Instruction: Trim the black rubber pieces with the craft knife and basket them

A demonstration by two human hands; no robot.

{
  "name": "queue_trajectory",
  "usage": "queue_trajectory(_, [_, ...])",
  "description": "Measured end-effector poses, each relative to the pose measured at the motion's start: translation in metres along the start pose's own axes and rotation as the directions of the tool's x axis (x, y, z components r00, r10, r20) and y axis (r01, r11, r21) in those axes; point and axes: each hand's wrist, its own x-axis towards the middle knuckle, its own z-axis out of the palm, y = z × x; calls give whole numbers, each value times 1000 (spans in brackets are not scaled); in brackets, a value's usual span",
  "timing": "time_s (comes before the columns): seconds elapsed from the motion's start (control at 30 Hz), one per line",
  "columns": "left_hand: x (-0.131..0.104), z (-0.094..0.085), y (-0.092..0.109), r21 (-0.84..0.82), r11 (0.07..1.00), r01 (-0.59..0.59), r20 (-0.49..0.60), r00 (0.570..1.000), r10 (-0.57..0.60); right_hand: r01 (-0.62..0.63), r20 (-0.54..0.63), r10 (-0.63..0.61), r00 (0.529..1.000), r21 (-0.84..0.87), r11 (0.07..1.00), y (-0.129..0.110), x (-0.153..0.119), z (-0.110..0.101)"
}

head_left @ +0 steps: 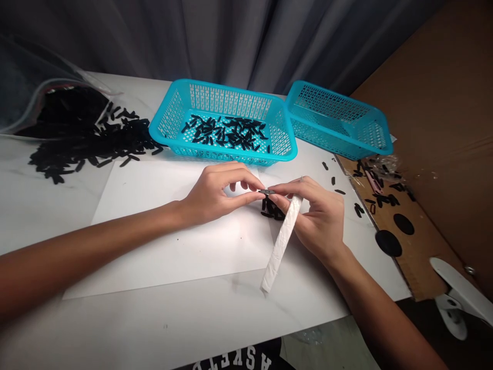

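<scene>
Between the fingertips of both hands is a small black oblong piece (pixel 266 191), held just above the paper. My left hand (pixel 217 190) pinches its left end with thumb and forefinger. The other end is pinched by my right hand (pixel 321 216), which also keeps a white wrapped stick (pixel 281 249) tucked in its fingers, slanting down toward me. A small heap of similar black pieces (pixel 272 209) lies right below, partly hidden by the right hand. Under my left forearm a white paper sheet (pixel 154 262) is spread on the table.
Behind the hands a blue basket (pixel 221 156) holds many black pieces; a second blue basket (pixel 339 141) adjoins it. A large pile (pixel 96 146) spills from a plastic bag (pixel 23 103) at left. Cardboard (pixel 416 267) with black discs (pixel 389 242) and scattered pieces lies right.
</scene>
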Motion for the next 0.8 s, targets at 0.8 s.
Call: queue_trajectory(0.8, [1, 1, 0, 99, 979, 177, 119, 975, -189, -293, 260, 365, 894, -276, 915, 9, 8, -4])
